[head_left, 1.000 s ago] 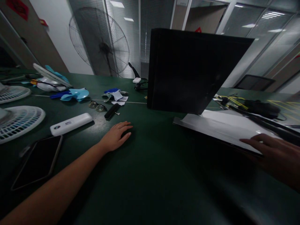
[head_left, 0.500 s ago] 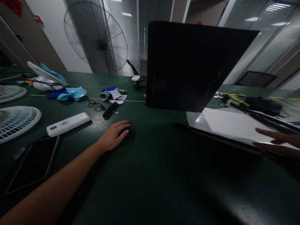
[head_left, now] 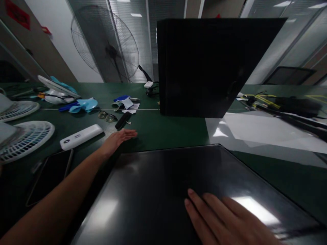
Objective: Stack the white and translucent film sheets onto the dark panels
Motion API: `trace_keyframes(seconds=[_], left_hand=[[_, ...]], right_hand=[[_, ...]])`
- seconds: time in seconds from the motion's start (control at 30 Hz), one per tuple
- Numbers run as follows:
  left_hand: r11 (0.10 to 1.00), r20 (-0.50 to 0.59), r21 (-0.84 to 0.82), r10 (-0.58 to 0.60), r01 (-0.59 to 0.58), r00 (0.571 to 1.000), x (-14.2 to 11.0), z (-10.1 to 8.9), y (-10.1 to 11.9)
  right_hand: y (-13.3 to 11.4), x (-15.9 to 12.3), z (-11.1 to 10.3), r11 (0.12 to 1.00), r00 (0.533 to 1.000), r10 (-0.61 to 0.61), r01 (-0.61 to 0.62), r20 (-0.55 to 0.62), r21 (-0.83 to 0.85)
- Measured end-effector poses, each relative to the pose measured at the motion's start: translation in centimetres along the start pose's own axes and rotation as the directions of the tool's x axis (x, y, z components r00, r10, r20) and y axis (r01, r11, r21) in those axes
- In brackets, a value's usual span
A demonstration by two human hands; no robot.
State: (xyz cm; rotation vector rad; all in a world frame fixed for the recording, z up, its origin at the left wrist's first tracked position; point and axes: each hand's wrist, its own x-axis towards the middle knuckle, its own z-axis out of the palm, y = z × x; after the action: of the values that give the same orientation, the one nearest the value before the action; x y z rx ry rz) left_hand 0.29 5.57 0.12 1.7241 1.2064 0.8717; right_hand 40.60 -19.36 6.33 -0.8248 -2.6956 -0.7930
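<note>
Board (head_left: 158, 183), dark and shiny, is lying flat or nearly flat on the table (head_left: 178, 132), filling the lower middle of the view and reflecting bright lights. The right hand (head_left: 227, 221) is resting on its face, fingers straight and nearly pressed together, pinching nothing that is showing, its thumb staying out of sight. The left hand (head_left: 118, 140) is lying near the board's far left corner, fingers held side by side; whether it is touching the table, I cannot tell. Just beyond that hand, a slim black case (head_left: 123, 120) is lying beside a pair of glasses (head_left: 107, 116). Left of the wrist, a white device (head_left: 81, 136) is resting on the table, and a phone (head_left: 51, 175) is lying nearer the person, beside the forearm. Two white grilles are showing at the left edge, the nearer grille (head_left: 38, 136) looking larger. Beyond the board, a big black box (head_left: 209, 68) is standing upright, and white paper (head_left: 265, 131) is lying to its right. Farther back, a large fan (head_left: 106, 44) is standing behind the table
</note>
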Motion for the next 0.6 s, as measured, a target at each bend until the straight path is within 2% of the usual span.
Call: trace_keyframes(seconds=[0.07, 0.13, 0.2, 0.23, 0.3, 0.33, 0.4, 0.47, 0.53, 0.57, 0.6], left_hand=[[0.989, 0.029, 0.146, -0.002, -0.002, 1.000, -0.6, -0.9, 0.4], [0.935, 0.067, 0.355, 0.006, -0.030, 0.998, -1.2, -1.4, 0.7], [0.834, 0.154, 0.544, 0.004, -0.089, 0.988, -1.8, -1.4, 0.9], [0.778, 0.202, 0.615, -0.001, -0.126, 0.979, -2.0, -1.3, 0.8], [0.673, 0.261, 0.715, -0.008, -0.188, 0.965, -2.1, -0.7, 0.6], [0.634, 0.268, 0.745, -0.002, -0.207, 0.963, -2.1, -0.3, 0.4], [0.592, 0.256, 0.776, 0.018, -0.217, 0.967, -2.0, 0.3, -0.1], [0.576, 0.246, 0.789, 0.018, -0.211, 0.969, -1.8, 0.7, -0.4], [0.565, 0.241, 0.800, 0.000, -0.199, 0.970, -1.7, 0.9, -0.4], [0.561, 0.240, 0.805, -0.010, -0.193, 0.971, -1.6, 0.9, -0.4], [0.557, 0.238, 0.809, -0.018, -0.188, 0.971, -1.6, 1.0, -0.3]], right_hand=[[-1.8, 1.9, 2.3, 0.996, 0.997, 0.074, -0.074, 0.008, 0.059], [-2.4, 3.1, 4.3, 0.976, 0.994, 0.093, -0.101, 0.052, 0.193], [-0.9, 4.1, 5.7, 0.932, 0.976, 0.076, -0.142, 0.205, 0.334], [0.6, 4.5, 6.2, 0.905, 0.949, 0.085, -0.201, 0.304, 0.376], [5.1, 4.7, 7.2, 0.854, 0.869, 0.170, -0.365, 0.464, 0.371], [7.8, 4.5, 8.0, 0.838, 0.836, 0.258, -0.443, 0.484, 0.319], [13.2, 3.1, 10.1, 0.791, 0.764, 0.457, -0.583, 0.455, 0.185], [17.6, 0.6, 12.7, 0.682, 0.637, 0.662, -0.731, 0.396, 0.036], [20.4, -2.2, 15.1, 0.574, 0.515, 0.761, -0.818, 0.395, -0.039], [21.2, -3.4, 15.9, 0.547, 0.482, 0.774, -0.836, 0.410, -0.051], [21.7, -4.5, 16.5, 0.539, 0.469, 0.771, -0.841, 0.432, -0.048]])
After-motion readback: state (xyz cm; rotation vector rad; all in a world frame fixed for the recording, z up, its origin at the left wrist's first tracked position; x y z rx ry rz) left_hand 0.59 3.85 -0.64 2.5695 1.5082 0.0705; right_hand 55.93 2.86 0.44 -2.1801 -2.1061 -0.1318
